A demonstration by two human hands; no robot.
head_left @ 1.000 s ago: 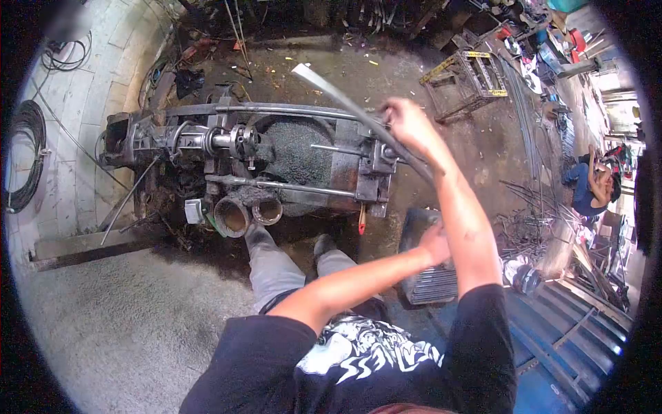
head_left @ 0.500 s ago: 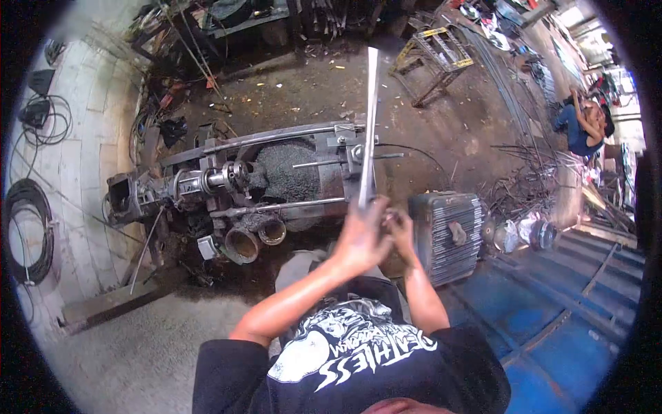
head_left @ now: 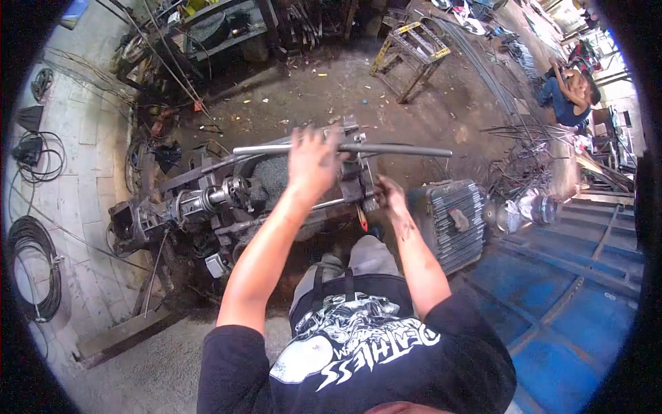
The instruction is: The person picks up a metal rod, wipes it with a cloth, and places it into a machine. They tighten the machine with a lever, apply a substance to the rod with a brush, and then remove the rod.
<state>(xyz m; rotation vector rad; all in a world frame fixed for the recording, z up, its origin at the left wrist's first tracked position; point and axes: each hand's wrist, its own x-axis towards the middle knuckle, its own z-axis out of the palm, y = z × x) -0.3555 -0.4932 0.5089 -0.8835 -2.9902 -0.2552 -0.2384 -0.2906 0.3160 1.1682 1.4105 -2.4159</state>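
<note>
A long grey metal rod [head_left: 407,149] lies crosswise over the right part of a lathe-like machine [head_left: 207,200]. My left hand [head_left: 310,162] is over the rod, palm down, its fingers stretched past the far side and partly blurred. Beside the machine's right end is my right hand [head_left: 392,196], fingers bent and apart, close to a dark metal block [head_left: 353,186]; no held object shows in it. A tool with an orange-red tip [head_left: 363,219] points down below that block. Grey metal chips [head_left: 272,172] fill the machine's bed under the rod.
A ribbed metal box [head_left: 455,221] stands right of the machine, a rag on top. Beyond are a yellow-edged metal stand [head_left: 410,55] and scattered rods. Another person [head_left: 569,96] sits at the far right. Blue panels [head_left: 538,297] lie at lower right; coiled cable [head_left: 34,269] hangs left.
The rod has swung from pointing away from me to lying crosswise. My left hand has moved forward and left; my right hand has moved slightly away from me. The view has shifted.
</note>
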